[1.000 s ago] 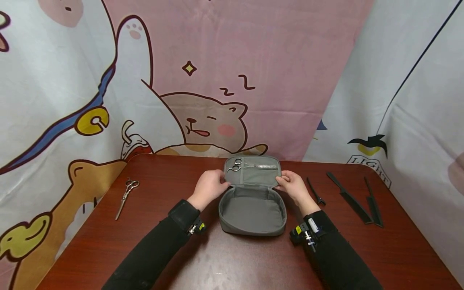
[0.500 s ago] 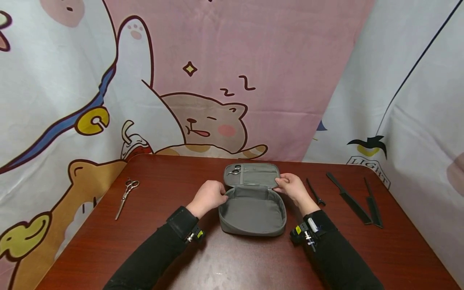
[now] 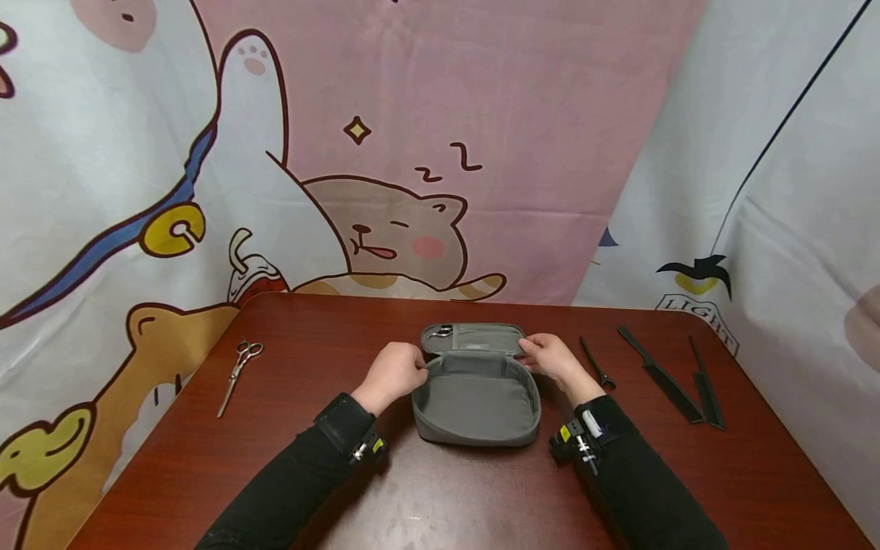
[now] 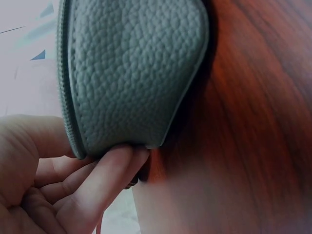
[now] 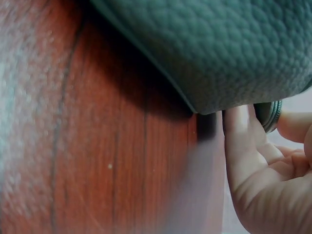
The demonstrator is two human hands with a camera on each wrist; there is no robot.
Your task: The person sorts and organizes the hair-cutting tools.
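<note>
A grey zip case [image 3: 477, 416] with a pebbled surface lies unzipped on the table, its lid [image 3: 491, 338] tilted back on the far side. Scissors [image 3: 443, 331] sit in the lid's inner pocket, mostly foreshortened; the deep compartment holds nothing visible. My left hand [image 3: 395, 372] grips the case body at its back left corner, thumb by the zipper rim and fingers against the textured side [image 4: 131, 73]. With my right hand [image 3: 553, 360] I pinch the lid's right edge; in the right wrist view the thumb meets the lid rim [image 5: 268, 116], and the fingers go behind it.
On the left of the brown table [image 3: 309, 328] lies a second pair of scissors [image 3: 237, 373]. To the right are a small slim black tool [image 3: 598, 365] and two long dark comb-like tools [image 3: 663, 376] [image 3: 706, 386]. A printed cloth [image 3: 536, 137] hangs behind the table.
The lid has tipped further back and lower. My left hand has come off the lid's left edge down to the case body; the right hand has sunk slightly with the lid.
</note>
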